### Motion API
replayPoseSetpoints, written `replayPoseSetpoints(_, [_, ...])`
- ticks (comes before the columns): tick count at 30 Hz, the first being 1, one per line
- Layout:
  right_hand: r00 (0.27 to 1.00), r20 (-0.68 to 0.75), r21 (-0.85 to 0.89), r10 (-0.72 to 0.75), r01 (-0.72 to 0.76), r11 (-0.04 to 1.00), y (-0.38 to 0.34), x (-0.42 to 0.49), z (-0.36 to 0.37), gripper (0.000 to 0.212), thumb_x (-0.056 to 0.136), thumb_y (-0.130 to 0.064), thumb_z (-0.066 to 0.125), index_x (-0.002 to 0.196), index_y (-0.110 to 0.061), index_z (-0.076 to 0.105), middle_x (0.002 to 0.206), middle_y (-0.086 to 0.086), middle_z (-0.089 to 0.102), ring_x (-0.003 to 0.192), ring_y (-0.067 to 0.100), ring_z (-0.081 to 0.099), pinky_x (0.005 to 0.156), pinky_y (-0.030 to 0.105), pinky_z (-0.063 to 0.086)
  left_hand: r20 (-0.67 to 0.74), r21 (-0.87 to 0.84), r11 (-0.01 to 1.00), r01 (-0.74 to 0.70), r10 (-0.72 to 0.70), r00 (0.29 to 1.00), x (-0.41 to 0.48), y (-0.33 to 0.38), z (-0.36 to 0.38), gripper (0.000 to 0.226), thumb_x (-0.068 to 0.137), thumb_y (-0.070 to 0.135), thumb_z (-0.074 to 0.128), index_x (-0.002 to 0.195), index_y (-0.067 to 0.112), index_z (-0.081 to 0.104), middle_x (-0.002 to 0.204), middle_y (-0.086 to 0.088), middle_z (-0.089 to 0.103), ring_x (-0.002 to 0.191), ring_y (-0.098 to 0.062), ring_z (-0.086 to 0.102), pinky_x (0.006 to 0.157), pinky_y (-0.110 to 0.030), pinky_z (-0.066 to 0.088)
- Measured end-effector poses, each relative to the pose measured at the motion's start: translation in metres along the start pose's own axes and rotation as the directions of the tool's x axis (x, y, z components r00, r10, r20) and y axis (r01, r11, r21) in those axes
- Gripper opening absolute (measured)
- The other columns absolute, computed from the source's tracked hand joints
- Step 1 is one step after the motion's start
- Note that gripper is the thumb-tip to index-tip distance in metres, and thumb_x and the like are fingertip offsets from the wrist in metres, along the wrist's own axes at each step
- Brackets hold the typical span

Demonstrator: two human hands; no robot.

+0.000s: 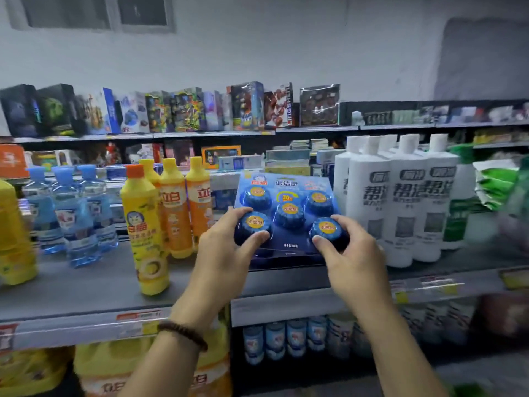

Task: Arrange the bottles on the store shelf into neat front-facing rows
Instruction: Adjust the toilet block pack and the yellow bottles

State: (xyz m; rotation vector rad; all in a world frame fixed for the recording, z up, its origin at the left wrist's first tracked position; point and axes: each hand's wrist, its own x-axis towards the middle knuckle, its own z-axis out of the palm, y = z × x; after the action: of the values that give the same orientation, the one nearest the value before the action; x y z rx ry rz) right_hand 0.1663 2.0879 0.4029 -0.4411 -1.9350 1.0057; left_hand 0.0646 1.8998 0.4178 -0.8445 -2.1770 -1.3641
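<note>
A blue blister pack of round toilet cleaner blocks (287,196) stands upright on the grey shelf (86,285), tilted slightly back. My left hand (226,253) grips its lower left block and my right hand (352,259) grips its lower right block. Left of the pack stand yellow and orange dish-soap bottles (174,207); one yellow bottle (144,230) stands forward of the others. Several white cleaner bottles (406,202) stand in a tight group right of the pack. Blue water-like bottles (74,213) stand further left.
A large yellow bottle (14,239) stands at the far left edge. Green packets (495,184) lie at the far right. Upper shelves hold boxed toys (186,110). The lower shelf holds blue bottles (286,336) and yellow jugs (100,365).
</note>
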Motion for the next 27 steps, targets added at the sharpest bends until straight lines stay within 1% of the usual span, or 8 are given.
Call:
replayPoseSetpoints(3, [0.995, 0.088, -0.123, 0.052, -0.041, 0.992, 0.006, 0.023, 0.005, 0.051, 0.096, -0.030, 0.079, 0.143, -0.019, 0.064, 0.130, 0.006, 0.074, 0.112, 0.022, 0.065, 0.089, 0.026, 0.044, 0.032, 0.022, 0.997, 0.075, -0.076, 0.997, 0.016, -0.010, 0.019, 0.051, 0.094, 0.036, 0.080, 0.140, 0.020, 0.066, 0.114, 0.006, 0.075, 0.102, -0.016, 0.070, 0.087, -0.024, 0.052])
replayPoseSetpoints(5, [0.987, 0.135, -0.176, 0.085, -0.060, 0.983, 0.011, 0.034, 0.013, 0.052, 0.098, -0.031, 0.075, 0.147, -0.018, 0.061, 0.136, 0.008, 0.070, 0.124, 0.028, 0.062, 0.097, 0.032, 0.047, 0.039, 0.034, 0.992, 0.118, -0.119, 0.992, 0.023, -0.017, 0.028, 0.050, 0.096, 0.036, 0.079, 0.140, 0.018, 0.066, 0.107, 0.006, 0.073, 0.091, -0.014, 0.066, 0.074, -0.013, 0.045])
replayPoseSetpoints(6, [0.984, 0.149, -0.188, 0.100, -0.071, 0.980, 0.013, 0.038, 0.018, 0.053, 0.099, -0.031, 0.073, 0.148, -0.017, 0.059, 0.138, 0.009, 0.069, 0.126, 0.029, 0.061, 0.100, 0.033, 0.047, 0.045, 0.043, 0.989, 0.144, -0.146, 0.988, 0.026, -0.021, 0.033, 0.049, 0.097, 0.036, 0.078, 0.140, 0.018, 0.066, 0.104, 0.006, 0.071, 0.087, -0.014, 0.064, 0.070, -0.015, 0.043])
replayPoseSetpoints(10, [0.966, 0.202, -0.240, 0.159, -0.109, 0.965, 0.025, 0.046, 0.037, 0.055, 0.102, -0.032, 0.069, 0.152, -0.015, 0.054, 0.146, 0.010, 0.064, 0.132, 0.032, 0.059, 0.105, 0.036, 0.047, 0.086, 0.061, 0.968, 0.244, -0.249, 0.965, 0.033, -0.036, 0.049, 0.048, 0.098, 0.036, 0.076, 0.141, 0.018, 0.064, 0.118, 0.001, 0.071, 0.104, -0.017, 0.062, 0.087, -0.027, 0.044])
replayPoseSetpoints(14, [0.938, 0.273, -0.365, 0.214, -0.105, 0.925, 0.036, 0.048, 0.046, 0.044, 0.108, -0.032, 0.057, 0.148, -0.013, 0.051, 0.142, 0.016, 0.062, 0.129, 0.038, 0.058, 0.103, 0.043, 0.048, 0.118, 0.129, 0.945, 0.301, -0.317, 0.941, 0.031, -0.049, 0.064, 0.046, 0.100, 0.042, 0.073, 0.140, 0.021, 0.064, 0.132, -0.006, 0.074, 0.119, -0.026, 0.065, 0.098, -0.034, 0.050])
replayPoseSetpoints(19, [0.904, 0.343, -0.429, 0.256, -0.092, 0.899, 0.041, 0.051, 0.043, 0.047, 0.107, -0.023, 0.052, 0.152, -0.012, 0.040, 0.144, 0.019, 0.054, 0.131, 0.039, 0.053, 0.106, 0.042, 0.045, 0.111, 0.170, 0.937, 0.304, -0.325, 0.939, 0.030, -0.052, 0.063, 0.052, 0.103, 0.041, 0.068, 0.149, 0.019, 0.062, 0.148, -0.004, 0.067, 0.138, -0.026, 0.059, 0.112, -0.035, 0.045])
replayPoseSetpoints(23, [0.908, 0.318, -0.431, 0.273, -0.118, 0.894, 0.041, 0.050, 0.039, 0.046, 0.106, -0.017, 0.053, 0.150, -0.012, 0.043, 0.142, 0.019, 0.057, 0.127, 0.039, 0.057, 0.101, 0.039, 0.047, 0.169, 0.194, 0.933, 0.302, -0.335, 0.927, 0.030, -0.052, 0.063, 0.030, 0.105, 0.034, 0.063, 0.129, 0.018, 0.073, 0.125, -0.002, 0.077, 0.120, -0.027, 0.068, 0.100, -0.039, 0.053])
replayPoseSetpoints(27, [0.907, 0.325, -0.422, 0.267, -0.114, 0.899, 0.038, 0.049, 0.032, 0.051, 0.106, -0.021, 0.056, 0.156, -0.017, 0.042, 0.140, 0.014, 0.063, 0.123, 0.035, 0.061, 0.102, 0.041, 0.052, 0.140, 0.229, 0.924, 0.307, -0.343, 0.929, 0.027, -0.049, 0.064, 0.029, 0.107, 0.032, 0.060, 0.127, 0.015, 0.072, 0.125, -0.005, 0.076, 0.116, -0.029, 0.068, 0.096, -0.039, 0.054])
